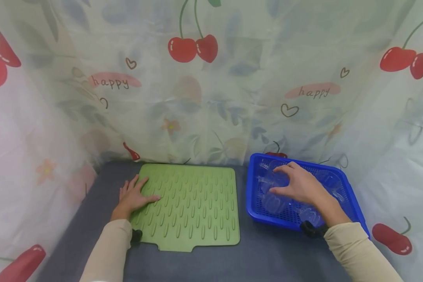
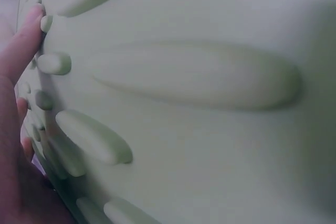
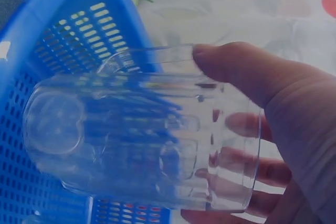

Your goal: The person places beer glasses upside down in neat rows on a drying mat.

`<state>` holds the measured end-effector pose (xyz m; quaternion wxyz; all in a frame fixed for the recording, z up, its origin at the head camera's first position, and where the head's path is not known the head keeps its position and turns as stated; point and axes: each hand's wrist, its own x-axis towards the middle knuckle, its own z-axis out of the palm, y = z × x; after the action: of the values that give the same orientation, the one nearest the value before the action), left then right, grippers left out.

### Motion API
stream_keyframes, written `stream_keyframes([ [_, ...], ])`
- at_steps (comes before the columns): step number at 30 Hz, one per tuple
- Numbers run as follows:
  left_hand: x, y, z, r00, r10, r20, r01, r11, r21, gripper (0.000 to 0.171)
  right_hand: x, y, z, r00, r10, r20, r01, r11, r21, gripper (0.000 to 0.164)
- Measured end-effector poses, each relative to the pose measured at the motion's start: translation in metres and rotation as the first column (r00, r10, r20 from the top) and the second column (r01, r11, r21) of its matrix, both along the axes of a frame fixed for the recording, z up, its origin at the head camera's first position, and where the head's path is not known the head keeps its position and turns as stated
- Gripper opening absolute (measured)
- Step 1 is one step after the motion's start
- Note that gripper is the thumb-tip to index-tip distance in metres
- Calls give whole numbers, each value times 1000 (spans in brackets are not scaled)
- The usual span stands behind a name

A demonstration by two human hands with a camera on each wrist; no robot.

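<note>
My left hand (image 1: 132,197) rests with spread fingers on the left edge of a green draining mat (image 1: 194,205) covered in raised oval ridges. In the left wrist view, the ridges (image 2: 199,74) fill most of the picture, with a finger at the far left. Over the blue plastic basket (image 1: 275,222), my right hand (image 1: 299,186) holds a clear cup (image 3: 131,135) between thumb and fingers. The right wrist view has this cup lying sideways, its rim toward the palm; the fingers show through its wall. Other clear cups (image 1: 308,215) lie in the basket, partly hidden by the arm.
Mat and basket stand side by side on a dark grey table (image 1: 218,264), a narrow gap between them. A printed curtain (image 1: 225,129) with cherries and hearts closes off the back and both sides. The mat has a tab at its front edge.
</note>
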<state>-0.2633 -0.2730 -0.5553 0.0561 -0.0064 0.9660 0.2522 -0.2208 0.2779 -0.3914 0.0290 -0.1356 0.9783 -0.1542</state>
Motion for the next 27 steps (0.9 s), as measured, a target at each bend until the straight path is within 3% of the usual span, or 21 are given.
stream_keyframes([
  [12, -1, 1, 2, 1000, -6, 15, 6, 1000, -19, 108, -2, 3, 27, 1000, 16, -26, -19, 995, -98, 73],
  [18, -1, -1, 8, 998, -16, 57, 15, 1000, 15, 110, -3, 3, 38, 997, 30, -75, -39, 992, -123, 70],
  [27, -3, -2, 7, 996, -10, 92, 7, 999, 38, 113, -4, -5, 46, 988, 22, -154, -59, 969, -240, 63],
])
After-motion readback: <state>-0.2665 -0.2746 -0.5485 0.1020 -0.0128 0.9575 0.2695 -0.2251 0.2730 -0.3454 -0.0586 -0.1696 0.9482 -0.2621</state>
